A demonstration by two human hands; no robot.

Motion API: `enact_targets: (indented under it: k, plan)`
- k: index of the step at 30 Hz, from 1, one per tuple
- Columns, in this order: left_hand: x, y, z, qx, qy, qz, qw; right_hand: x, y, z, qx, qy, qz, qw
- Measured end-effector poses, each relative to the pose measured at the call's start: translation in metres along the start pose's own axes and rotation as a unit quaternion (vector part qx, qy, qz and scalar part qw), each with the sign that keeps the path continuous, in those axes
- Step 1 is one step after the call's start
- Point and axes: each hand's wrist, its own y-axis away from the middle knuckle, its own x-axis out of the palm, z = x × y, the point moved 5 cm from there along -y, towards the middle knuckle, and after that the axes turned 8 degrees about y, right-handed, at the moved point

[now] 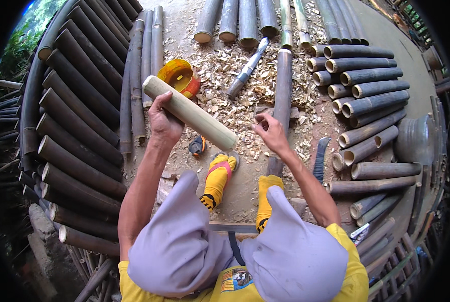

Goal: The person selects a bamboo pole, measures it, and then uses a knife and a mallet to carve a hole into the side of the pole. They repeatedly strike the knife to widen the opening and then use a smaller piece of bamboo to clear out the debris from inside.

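Bamboo tube [195,115] (pale, smooth cylinder) is clasped by the left hand [165,122]; right hand [273,133] half-curled, contents unclear.

You have a round yellow-and-red container [195,85] and a small black-and-orange object [197,145] on the ground [238,196], with dark bamboo tubes [84,168] lined up to your left.

We see the ground [235,201] strewn with pale chips [212,68]; directly on it we find a yellow-and-red bowl [191,89], a small orange-and-black object [197,145], a dark curved tool [319,162] and bamboo tubes [248,25].
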Motion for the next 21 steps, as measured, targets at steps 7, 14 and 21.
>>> enact_targets:
  k: [7, 14, 21]
  plan:
    - [0.037, 0.016, -0.046, 0.164, -0.301, 0.017, 0.939, 0.030, -0.083, -0.003, -0.056, 0.088, 0.037, 0.994]
    - [0.057, 0.028, -0.052, 0.134, -0.563, 0.092, 0.810, 0.083, -0.148, 0.001, -0.053, 0.331, 0.015, 0.942]
    - [0.109, -0.001, -0.028, 0.201, -0.578, 0.147, 0.777, 0.077, -0.183, -0.050, -0.010, 0.017, -0.077, 0.997]
